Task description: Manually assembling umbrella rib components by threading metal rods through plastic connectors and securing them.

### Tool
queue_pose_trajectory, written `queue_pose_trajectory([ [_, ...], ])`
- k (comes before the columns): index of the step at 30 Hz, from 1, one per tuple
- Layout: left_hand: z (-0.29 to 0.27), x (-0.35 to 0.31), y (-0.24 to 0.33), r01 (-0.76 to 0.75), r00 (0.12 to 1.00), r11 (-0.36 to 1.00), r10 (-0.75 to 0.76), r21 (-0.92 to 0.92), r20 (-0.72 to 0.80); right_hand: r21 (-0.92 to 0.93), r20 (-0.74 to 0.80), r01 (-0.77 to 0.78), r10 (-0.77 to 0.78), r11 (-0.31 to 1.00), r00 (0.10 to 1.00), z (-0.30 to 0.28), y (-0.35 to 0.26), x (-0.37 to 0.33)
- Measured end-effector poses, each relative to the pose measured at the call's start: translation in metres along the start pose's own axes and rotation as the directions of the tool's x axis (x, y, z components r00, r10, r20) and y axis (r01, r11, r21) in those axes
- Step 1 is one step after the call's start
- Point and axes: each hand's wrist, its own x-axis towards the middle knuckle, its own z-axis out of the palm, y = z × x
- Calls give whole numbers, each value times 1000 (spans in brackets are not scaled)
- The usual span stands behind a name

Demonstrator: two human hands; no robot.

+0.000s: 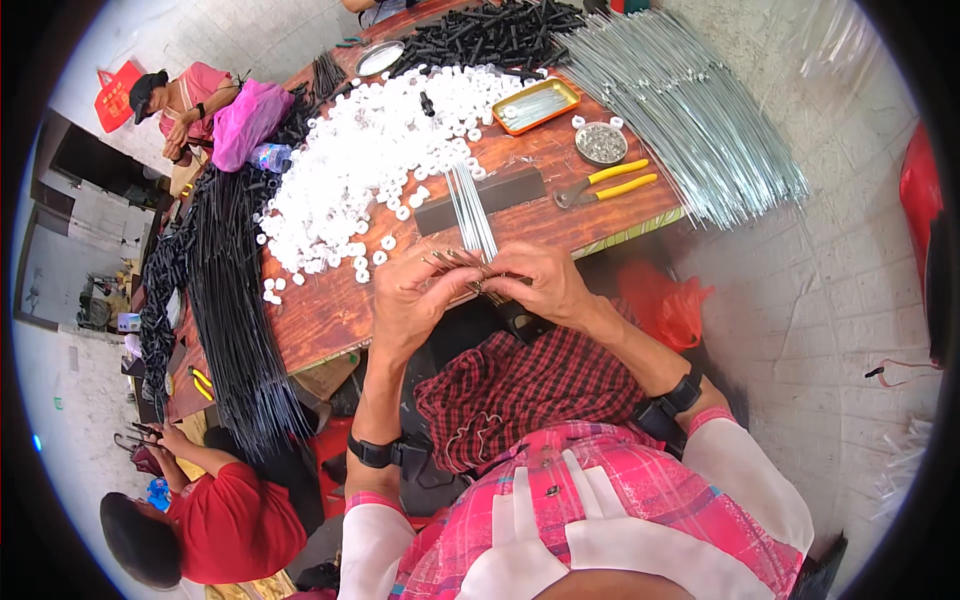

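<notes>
While both hands are working at the table [330,310] edge, the left hand [415,295] and right hand [545,280] are pinching a small bundle of thin metal rods [465,262], fingers clenched around it. Judging by the large heap of white plastic rings [370,160] and the sheaf of long wires [690,110] lying untouched, most of the work is remaining.

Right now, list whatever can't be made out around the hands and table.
Head view only:
- Small part between left hand and right hand: hidden by fingers.
- Lower ends of the thin rods: covered by both hands.
- Contents of the round tin: too small.
- Black rods: run past the table edge.

yellow pliers [605,184] | white rings [370,170] | black tubes [490,35] | round tin [601,143]
</notes>
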Motion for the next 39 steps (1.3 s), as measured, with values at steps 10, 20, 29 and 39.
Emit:
queue_pose_trajectory([
  [10, 0, -3, 7, 17, 999, 998, -14, 61, -51, 44, -12, -33, 34, 998, 999, 1, 1, -4],
  [20, 3, -4, -3, 22, 998, 1000, -21, 15, -57, 105, -11, -42, 43, 994, 999, 4, 4, -5],
  [29, 9, -2, -2, 97, 991, 991, -105, -88, -82, 120, 38, -109, 106, 987, 994, 4, 9, 0],
  [39, 10, 1, 5, 66, 993, 997, -70, -47, -91, 95, 124, -201, 189, 975, 974, -26, -13, 18],
])
